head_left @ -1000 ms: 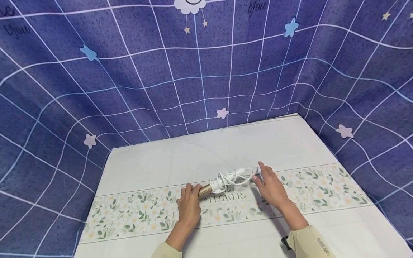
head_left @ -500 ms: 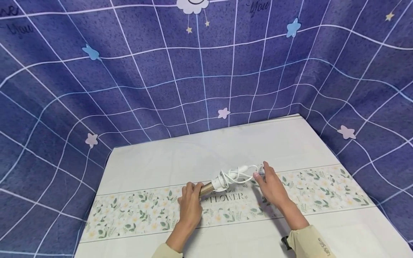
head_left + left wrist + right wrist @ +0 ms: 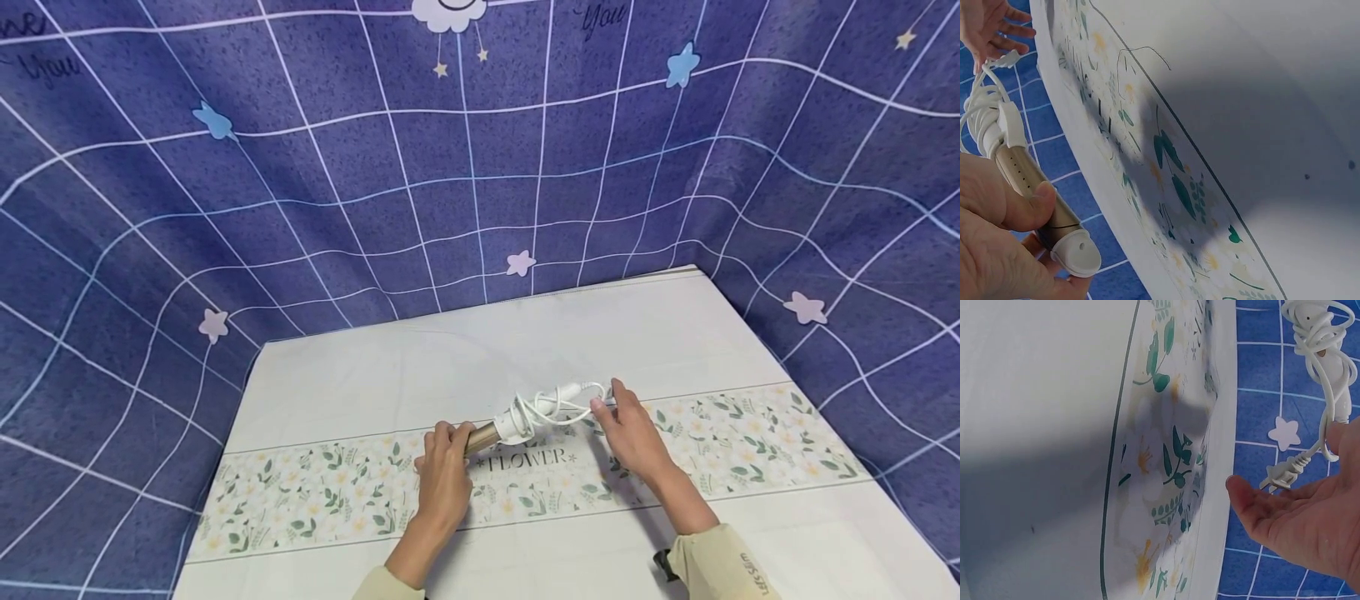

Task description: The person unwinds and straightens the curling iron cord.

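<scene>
My left hand [image 3: 444,479] grips the gold barrel of what looks like a curling iron [image 3: 482,437], raised over the table. Fingers and thumb wrap the barrel near its white end cap [image 3: 1079,253] in the left wrist view. White cord [image 3: 536,410] is wound in loops around the iron's white end, which points to the right. My right hand [image 3: 637,437] stands at that end with fingers loosely extended and palm turned toward the cord. In the right wrist view the two-pin plug [image 3: 1288,470] hangs close to its fingertips; whether they touch is unclear.
A white table cover [image 3: 450,358] with a flowered band [image 3: 315,492] reading "FLOWER" lies under both hands. Blue grid-patterned curtains [image 3: 420,225] with stars close off the back and both sides.
Over the past second the iron and both hands have shifted very slightly right in the head view. My left hand keeps its grip; little has changed in the last half second.
</scene>
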The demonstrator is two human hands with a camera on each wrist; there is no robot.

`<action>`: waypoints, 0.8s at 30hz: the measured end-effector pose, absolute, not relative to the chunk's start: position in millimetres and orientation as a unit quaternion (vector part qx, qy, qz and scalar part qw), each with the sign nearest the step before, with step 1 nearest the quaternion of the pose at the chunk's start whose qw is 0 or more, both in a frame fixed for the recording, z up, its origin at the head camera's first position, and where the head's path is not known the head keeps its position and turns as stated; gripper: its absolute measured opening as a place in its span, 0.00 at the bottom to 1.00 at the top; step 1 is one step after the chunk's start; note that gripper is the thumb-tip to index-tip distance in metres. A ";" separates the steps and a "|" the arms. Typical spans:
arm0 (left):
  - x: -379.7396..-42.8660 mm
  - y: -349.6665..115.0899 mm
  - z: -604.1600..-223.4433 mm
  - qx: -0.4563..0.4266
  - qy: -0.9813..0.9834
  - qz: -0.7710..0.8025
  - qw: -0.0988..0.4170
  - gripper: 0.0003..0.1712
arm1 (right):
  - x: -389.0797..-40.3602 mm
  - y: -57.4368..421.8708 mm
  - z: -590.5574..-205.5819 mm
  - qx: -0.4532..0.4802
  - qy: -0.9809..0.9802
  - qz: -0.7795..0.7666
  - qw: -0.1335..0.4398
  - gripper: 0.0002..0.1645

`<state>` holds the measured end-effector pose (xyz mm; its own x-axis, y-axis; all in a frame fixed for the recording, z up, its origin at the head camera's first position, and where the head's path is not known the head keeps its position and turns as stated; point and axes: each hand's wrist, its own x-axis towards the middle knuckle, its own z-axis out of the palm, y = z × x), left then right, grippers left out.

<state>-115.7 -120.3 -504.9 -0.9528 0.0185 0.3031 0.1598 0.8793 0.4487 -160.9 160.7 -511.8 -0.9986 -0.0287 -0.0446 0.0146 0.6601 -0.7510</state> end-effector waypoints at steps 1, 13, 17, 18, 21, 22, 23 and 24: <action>-115.5 -120.3 -504.8 -0.046 -0.958 -0.241 0.146 0.31 | -161.3 160.4 -512.0 -0.003 0.910 -0.413 0.028 0.51; -115.0 -120.0 -505.6 -0.048 -0.955 -0.245 0.157 0.31 | -162.3 157.8 -511.1 -0.012 0.893 -0.448 0.043 0.46; -114.4 -119.8 -505.3 -0.039 -0.957 -0.248 0.145 0.31 | -160.9 157.0 -511.3 -0.025 0.891 -0.451 0.037 0.46; -114.2 -119.7 -505.3 -0.037 -0.958 -0.248 0.141 0.31 | -160.6 156.7 -511.2 -0.029 0.890 -0.454 0.034 0.45; -113.6 -119.4 -505.4 -0.031 -0.959 -0.250 0.133 0.31 | -160.2 155.4 -511.0 -0.039 0.887 -0.459 0.027 0.42; -113.5 -119.3 -505.4 -0.030 -0.959 -0.250 0.132 0.30 | -160.2 155.0 -511.0 -0.041 0.886 -0.460 0.026 0.41; -113.5 -119.2 -505.6 -0.029 -0.959 -0.250 0.133 0.30 | -160.2 154.5 -510.8 -0.044 0.885 -0.462 0.024 0.41; -113.6 -119.1 -505.8 -0.029 -0.958 -0.251 0.134 0.30 | -160.0 154.2 -510.6 -0.046 0.885 -0.463 0.023 0.40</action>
<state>-113.6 -119.1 -505.8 -0.9625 -0.0120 0.2708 0.1223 0.8724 0.4732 -160.0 154.2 -510.6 -0.9947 -0.1031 0.0016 -0.0601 0.5669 -0.8216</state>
